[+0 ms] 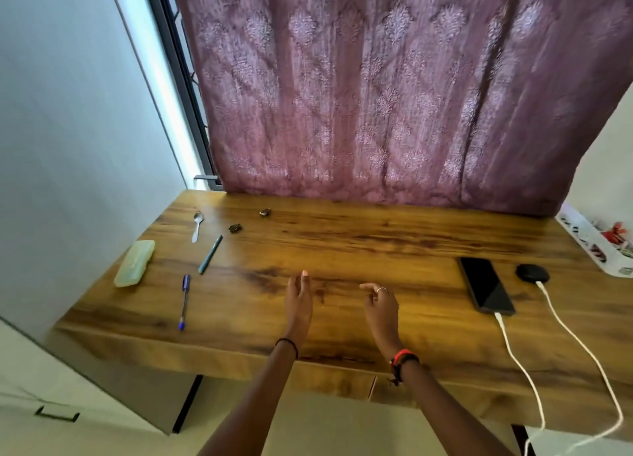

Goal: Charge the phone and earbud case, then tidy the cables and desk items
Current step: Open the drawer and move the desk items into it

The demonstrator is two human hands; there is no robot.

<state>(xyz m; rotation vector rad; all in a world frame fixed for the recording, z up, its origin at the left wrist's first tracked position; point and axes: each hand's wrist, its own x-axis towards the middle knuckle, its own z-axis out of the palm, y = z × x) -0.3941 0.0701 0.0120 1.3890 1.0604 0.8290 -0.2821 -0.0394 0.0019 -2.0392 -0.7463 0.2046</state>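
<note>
1. Curtain (376,96) of patterned purple cloth hangs behind the wooden worktop (342,243), its hem at the back edge.
2. Two white leads trail over the front edge at the right: the phone cable (520,359) and, just beside it, the case cable (582,346).
3. The left hand (299,298) and right hand (380,305) hover mid-worktop. Each grip is empty, the left with fingers straight, the right with fingers loosely curled.
4. The phone (486,284) lies face up at the right with its lead plugged into the near end.
5. A pale green box (134,263) lies closed near the left edge.
6. The round black earbud case (532,272) sits just beside the phone, its lead meeting the near side.
7. A teal pen (210,254), a blue pen (184,301) and a spoon (197,226) lie scattered near the box.
8. Charging appears set up, so tidying likely comes next. It would go best by gathering the left-hand clutter first, pens together beside the box. The slack leads can then be drawn up gently, without tugging either plug loose.
</note>
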